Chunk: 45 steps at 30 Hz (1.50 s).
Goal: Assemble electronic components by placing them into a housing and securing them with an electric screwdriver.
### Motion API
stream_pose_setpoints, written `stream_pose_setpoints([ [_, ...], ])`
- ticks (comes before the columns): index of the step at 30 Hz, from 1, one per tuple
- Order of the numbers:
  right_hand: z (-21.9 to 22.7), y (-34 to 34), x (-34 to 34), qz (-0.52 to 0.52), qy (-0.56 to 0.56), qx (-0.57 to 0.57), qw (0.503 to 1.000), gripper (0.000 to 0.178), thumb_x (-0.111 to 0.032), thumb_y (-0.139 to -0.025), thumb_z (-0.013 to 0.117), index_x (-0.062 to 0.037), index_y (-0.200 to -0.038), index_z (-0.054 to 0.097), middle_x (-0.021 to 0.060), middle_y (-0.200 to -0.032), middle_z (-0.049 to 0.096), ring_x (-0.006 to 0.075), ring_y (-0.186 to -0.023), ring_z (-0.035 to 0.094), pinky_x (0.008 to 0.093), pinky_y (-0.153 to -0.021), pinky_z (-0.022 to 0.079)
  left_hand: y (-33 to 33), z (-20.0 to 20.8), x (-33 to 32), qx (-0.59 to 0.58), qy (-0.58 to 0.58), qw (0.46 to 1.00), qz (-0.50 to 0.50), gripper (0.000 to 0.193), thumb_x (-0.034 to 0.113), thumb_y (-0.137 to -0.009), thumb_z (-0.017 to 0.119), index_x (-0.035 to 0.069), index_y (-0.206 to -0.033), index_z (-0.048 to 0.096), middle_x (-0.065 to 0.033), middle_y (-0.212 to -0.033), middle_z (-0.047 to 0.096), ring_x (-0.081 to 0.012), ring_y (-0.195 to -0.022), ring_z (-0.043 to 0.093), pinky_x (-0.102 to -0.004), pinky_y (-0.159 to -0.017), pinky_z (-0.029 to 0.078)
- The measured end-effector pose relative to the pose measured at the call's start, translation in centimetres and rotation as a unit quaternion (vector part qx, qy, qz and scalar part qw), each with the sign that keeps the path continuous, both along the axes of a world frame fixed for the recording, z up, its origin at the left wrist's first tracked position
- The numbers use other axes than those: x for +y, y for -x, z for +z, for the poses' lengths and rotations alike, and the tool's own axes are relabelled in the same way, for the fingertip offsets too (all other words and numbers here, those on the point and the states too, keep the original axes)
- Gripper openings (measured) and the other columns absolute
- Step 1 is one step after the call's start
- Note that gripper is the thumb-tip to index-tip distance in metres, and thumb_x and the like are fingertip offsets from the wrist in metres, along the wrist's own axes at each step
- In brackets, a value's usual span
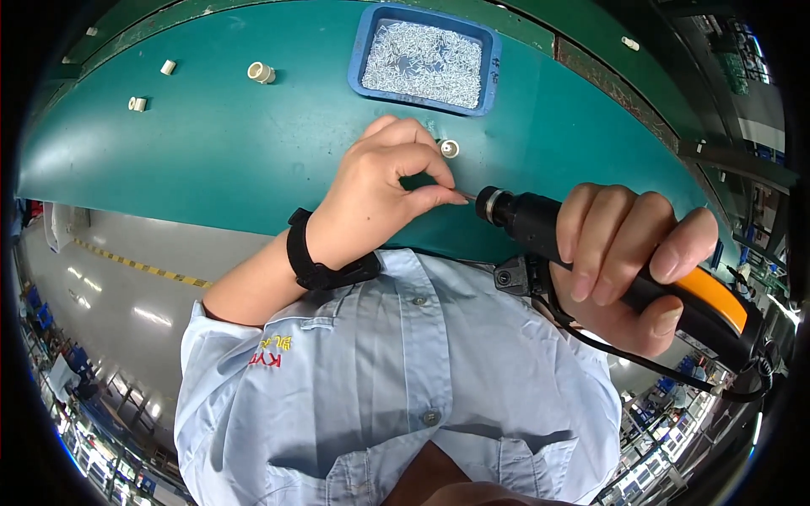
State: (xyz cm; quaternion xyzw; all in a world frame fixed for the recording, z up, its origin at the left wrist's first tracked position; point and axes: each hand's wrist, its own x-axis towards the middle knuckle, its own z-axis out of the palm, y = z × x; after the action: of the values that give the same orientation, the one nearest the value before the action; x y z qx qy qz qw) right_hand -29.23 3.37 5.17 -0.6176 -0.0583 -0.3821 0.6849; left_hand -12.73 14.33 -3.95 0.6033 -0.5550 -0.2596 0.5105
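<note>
My right hand (629,257) is wrapped around a black and orange electric screwdriver (540,226) that lies level, nose pointing left. My left hand (380,194), with a black band on its wrist, pinches the thin metal tip (466,196) at the screwdriver's nose between thumb and forefinger. Whether that tip is the bit or a screw on it is too small to tell. Both hands hover over the near edge of a green table (219,152). A small white cylindrical part (450,148) stands on the table just beyond my left fingers.
A blue tray (491,63) full of small silver screws sits at the back centre. Other white cylindrical parts (261,72) lie at the back left of the table, and one (629,42) at the back right. A black cord (641,358) hangs from the screwdriver.
</note>
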Motion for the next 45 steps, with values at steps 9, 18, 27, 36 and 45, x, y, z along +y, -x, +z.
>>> stream_pose_setpoints([
  [9,-0.5,-0.6,-1.7,-0.058,0.049,0.042,0.996,0.031,-0.035,-0.095,0.055,-0.0095,-0.111,0.046,0.0002,-0.067,0.049,0.0125,-0.053,0.047,0.0300,-0.054,0.039,1.3,-0.6,-2.1,-0.093,0.013,0.985,0.142,0.021,0.011,-0.067,0.081,0.006,-0.083,0.069,-0.0047,-0.082,0.061,-0.0270,-0.082,0.058,-0.0383,-0.074,0.048],
  [18,-2.0,-3.0,-1.0,-0.144,-0.014,0.105,0.984,0.032,-0.036,-0.094,0.057,-0.0077,-0.105,0.045,0.0021,-0.063,0.047,0.0138,-0.050,0.045,0.0309,-0.051,0.038,-0.1,-3.4,-2.1,0.031,-0.111,0.993,0.011,0.023,0.006,-0.073,0.075,0.003,-0.095,0.071,-0.0116,-0.091,0.069,-0.0293,-0.083,0.063,-0.0385,-0.075,0.051],
  [27,-3.0,-3.9,-1.4,-0.151,-0.011,0.141,0.978,0.032,-0.033,-0.093,0.060,-0.0067,-0.102,0.045,0.0027,-0.063,0.047,0.0138,-0.050,0.046,0.0307,-0.050,0.040,-0.6,-3.4,-2.5,-0.003,-0.093,0.996,-0.007,0.024,0.005,-0.073,0.075,0.003,-0.097,0.071,-0.0111,-0.090,0.070,-0.0291,-0.085,0.063,-0.0374,-0.077,0.051],
  [36,-4.1,-4.4,-1.8,-0.140,0.070,0.155,0.975,0.032,-0.032,-0.093,0.062,-0.0056,-0.098,0.045,0.0017,-0.060,0.047,0.0127,-0.047,0.046,0.0298,-0.049,0.040,-0.6,-3.5,-2.4,-0.020,-0.060,0.998,-0.004,0.020,0.007,-0.073,0.074,0.004,-0.092,0.071,-0.0110,-0.084,0.070,-0.0298,-0.081,0.062,-0.0392,-0.075,0.050],
  [45,-1.9,-3.5,-2.9,-0.041,0.026,0.077,0.996,0.030,-0.032,-0.091,0.062,-0.0072,-0.100,0.048,0.0006,-0.062,0.048,0.0126,-0.051,0.049,0.0296,-0.051,0.040,-1.1,-1.9,-2.6,-0.077,-0.040,0.996,-0.005,0.018,0.006,-0.075,0.072,0.003,-0.093,0.069,-0.0119,-0.082,0.067,-0.0327,-0.082,0.062,-0.0411,-0.075,0.049],
])
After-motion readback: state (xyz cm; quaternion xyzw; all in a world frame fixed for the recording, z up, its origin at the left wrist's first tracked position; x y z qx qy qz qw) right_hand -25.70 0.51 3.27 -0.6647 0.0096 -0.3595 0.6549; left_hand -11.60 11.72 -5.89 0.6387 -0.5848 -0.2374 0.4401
